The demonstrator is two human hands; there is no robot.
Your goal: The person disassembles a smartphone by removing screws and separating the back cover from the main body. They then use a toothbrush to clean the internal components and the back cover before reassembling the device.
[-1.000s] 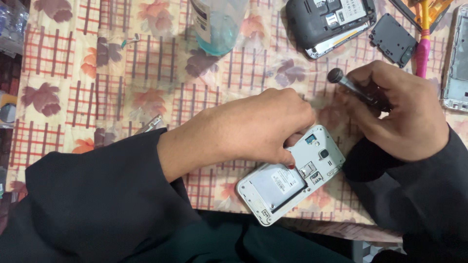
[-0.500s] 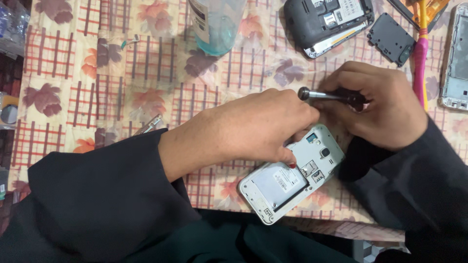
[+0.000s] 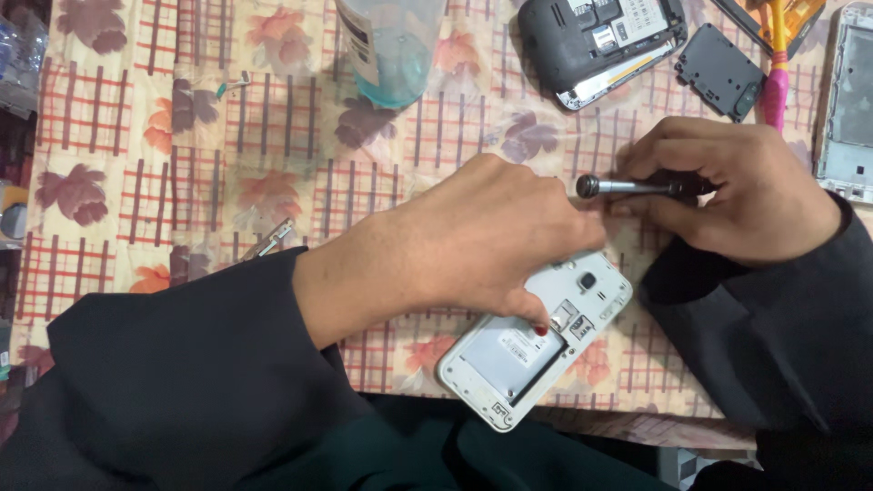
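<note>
The worktop (image 3: 136, 182), under a cloth of red grid lines and printed flowers, carries everything. The left hand (image 3: 473, 245) lies across its near part, fingers (image 3: 536, 314) pressed down on the white phone (image 3: 536, 350), which sits tilted at the near edge, just under those fingers. The phone's back cover is already off: the battery bay, the card slots and the small camera lens show bare, so the opening is done, while the frame looks whole and whatever fastens it seems not yet taken out.

The right hand (image 3: 737, 195) hovers just beyond the left fingers, closed around a screwdriver (image 3: 637, 187) with a dark grip and a metal shaft. The tool lies level, its metal end pointing at the left knuckles and close to them; it is not on the phone.

Well beyond both hands stand a clear bottle (image 3: 391, 45) with bluish liquid and a dark phone (image 3: 596, 41), also open-backed. To the far right of the right fingers lie a small black panel (image 3: 723, 71), a pink-handled tool (image 3: 776, 91) and a silver frame (image 3: 850, 100). A small metal piece (image 3: 268, 241) rests by the left sleeve.
</note>
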